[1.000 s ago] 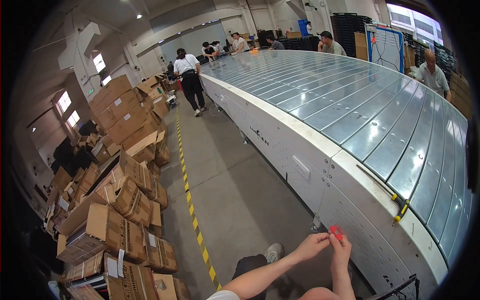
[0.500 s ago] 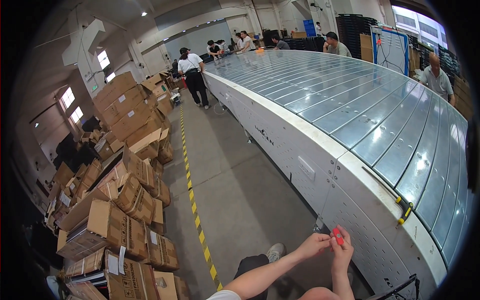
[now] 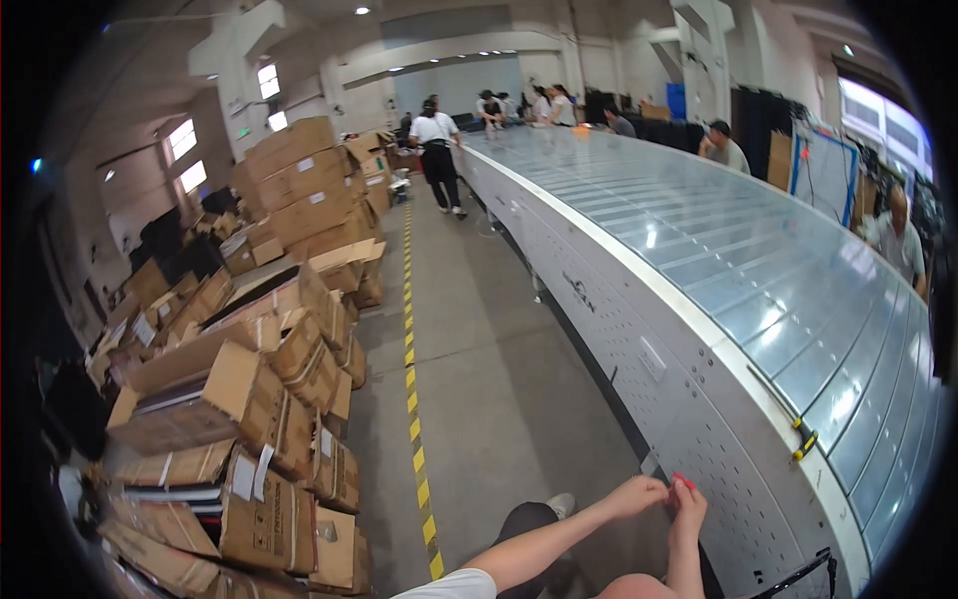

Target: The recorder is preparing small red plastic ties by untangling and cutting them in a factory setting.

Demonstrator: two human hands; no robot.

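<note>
head view: the left hand [image 3: 639, 493] and right hand [image 3: 688, 505] meet close together against the perforated white side panel [image 3: 699, 399] of a long machine. the right fingers pinch a small red piece [image 3: 684, 481] at the panel; whether the left hand grips anything cannot be told. stacked cardboard boxes [image 3: 249, 399] line a yellow floor stripe [image 3: 414, 399] on the left.

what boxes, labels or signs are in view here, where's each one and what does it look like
Cardboard boxes: brown, stacked and tipped in a long heap along the left.
Labels: white rectangles stuck on the nearest boxes, lower left.
Board: pale panel in a blue frame with red corners, upright beyond the long machine, right.
Floor tape: yellow-and-black striped line down the aisle.
Small red item: at the right hand, fingertips by the left hand.
</note>
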